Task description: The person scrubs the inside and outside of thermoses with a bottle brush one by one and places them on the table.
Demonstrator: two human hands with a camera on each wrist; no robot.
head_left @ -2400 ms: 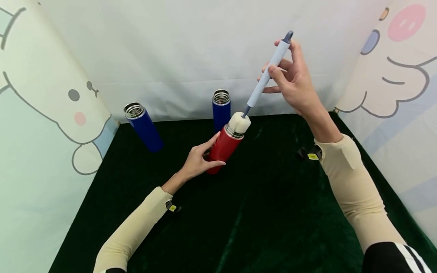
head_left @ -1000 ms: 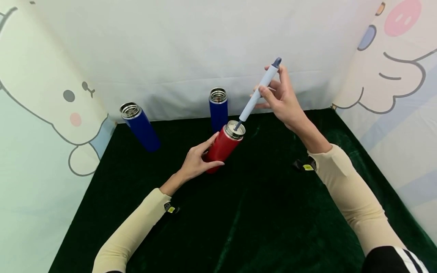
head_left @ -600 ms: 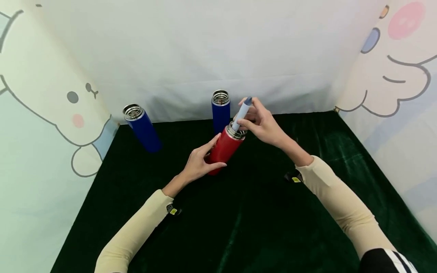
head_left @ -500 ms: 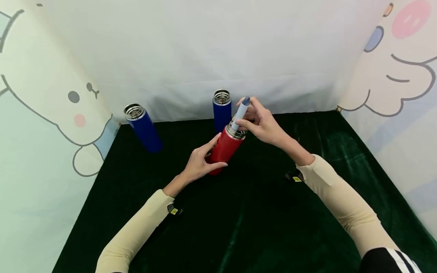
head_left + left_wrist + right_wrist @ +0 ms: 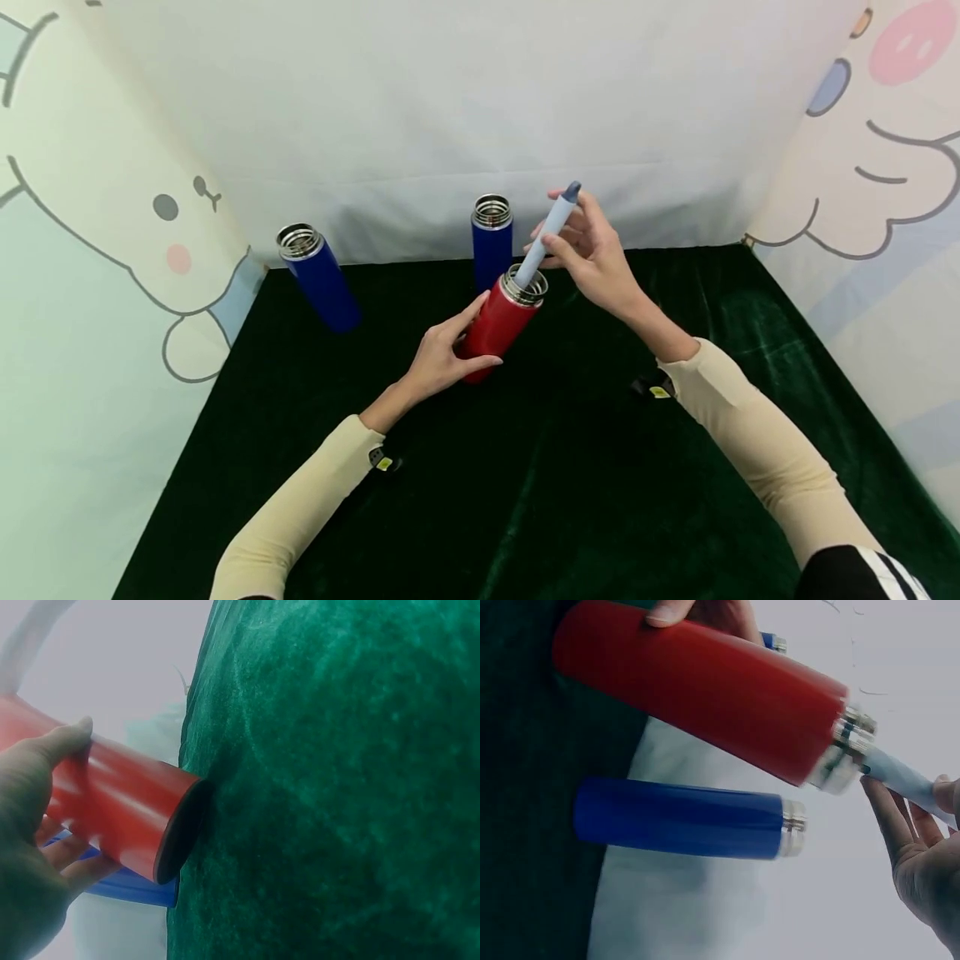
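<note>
My left hand (image 5: 438,354) grips the lower part of a red bottle (image 5: 501,321), which leans to the right with its steel mouth uncapped. In the left wrist view the base of the red bottle (image 5: 135,802) shows, with the thumb on one side and fingers on the other. My right hand (image 5: 600,258) pinches the pale blue handle of a bottle brush (image 5: 551,229) between thumb and fingers. The handle slants down into the bottle's mouth, and the brush head is hidden inside. The right wrist view shows the brush handle (image 5: 907,780) entering the steel neck.
Just behind the red bottle stands an uncapped blue bottle (image 5: 492,246). Another uncapped blue bottle (image 5: 318,279) is farther left. Dark green velvet cloth (image 5: 600,483) covers the table, and a white curtain (image 5: 390,100) hangs along the back, with cartoon-printed panels at both sides.
The white brush head went down into the red bottle and the handle followed deep into the mouth. Since half a second ago, my right hand has drawn the handle partly back up. The left hand stays put.
</note>
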